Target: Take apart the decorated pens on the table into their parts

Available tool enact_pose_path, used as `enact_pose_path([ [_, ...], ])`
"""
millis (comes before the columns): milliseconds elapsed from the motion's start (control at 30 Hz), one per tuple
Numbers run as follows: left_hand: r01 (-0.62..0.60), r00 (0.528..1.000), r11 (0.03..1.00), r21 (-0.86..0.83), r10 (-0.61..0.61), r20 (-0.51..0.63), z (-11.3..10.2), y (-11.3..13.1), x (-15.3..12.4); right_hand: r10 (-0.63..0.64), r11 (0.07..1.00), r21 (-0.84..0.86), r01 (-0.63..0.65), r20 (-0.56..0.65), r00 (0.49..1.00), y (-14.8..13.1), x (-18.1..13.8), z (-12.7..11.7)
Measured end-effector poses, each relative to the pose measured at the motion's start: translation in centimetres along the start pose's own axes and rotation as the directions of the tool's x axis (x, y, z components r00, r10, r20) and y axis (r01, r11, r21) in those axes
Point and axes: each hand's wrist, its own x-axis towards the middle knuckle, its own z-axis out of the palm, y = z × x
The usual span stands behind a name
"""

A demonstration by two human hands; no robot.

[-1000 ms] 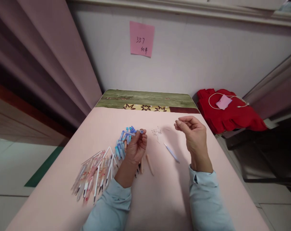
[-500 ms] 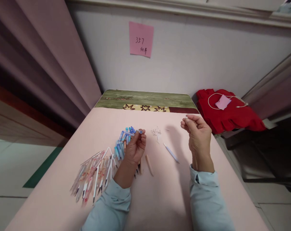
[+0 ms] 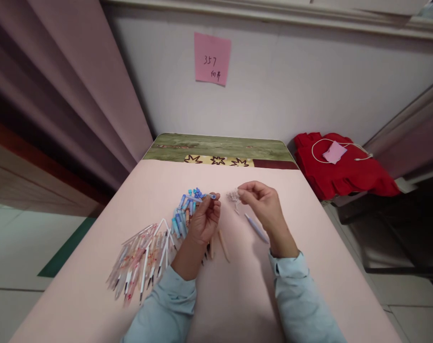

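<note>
A blue pen barrel (image 3: 212, 196) is pinched in my left hand (image 3: 204, 221), its open round end facing right. My right hand (image 3: 262, 202) is closed with thumb and forefinger together, just right of a small pile of thin metallic bits, perhaps springs (image 3: 232, 196). What those fingertips hold, if anything, is too small to make out. Behind and left of my left hand lie several blue pen barrels (image 3: 180, 223) and small blue pen parts (image 3: 197, 192). A lavender pen-shaped piece (image 3: 256, 228) rests below my right hand, and a peach one (image 3: 224, 246) lies nearer me.
Many clear and white pen pieces with refills (image 3: 136, 262) are spread at the left of the pink tabletop (image 3: 234, 300). A red cloth (image 3: 348, 176) with a white cable sits beyond the right edge. A pink note (image 3: 212, 59) is stuck on the wall behind.
My right hand has moved left and slightly down, from the table's right side to beside the small metallic pile. My left hand keeps its grip on the blue barrel, nearly still.
</note>
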Motion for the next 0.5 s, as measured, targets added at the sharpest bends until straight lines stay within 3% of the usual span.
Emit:
enact_pose_path([
  [100, -0.032, 0.999, 0.999, 0.024, 0.033, -0.036, -0.5, -0.4, 0.3, -0.159, 0.974, -0.154, 0.169, 0.073, 0.985, -0.6, -0.8, 1.8],
  [200, -0.086, 0.995, 0.995, 0.050, 0.088, -0.055, -1.2, -0.8, 0.7, -0.301, 0.890, -0.321, 0.323, 0.120, 0.946, -1.0, -1.3, 2.8],
  [500, -0.063, 0.998, 0.995, 0.073, 0.065, -0.015, -1.1, -1.1, 0.5, -0.366, 0.751, -0.527, 0.397, 0.169, 0.915, -0.3, -1.3, 2.9],
])
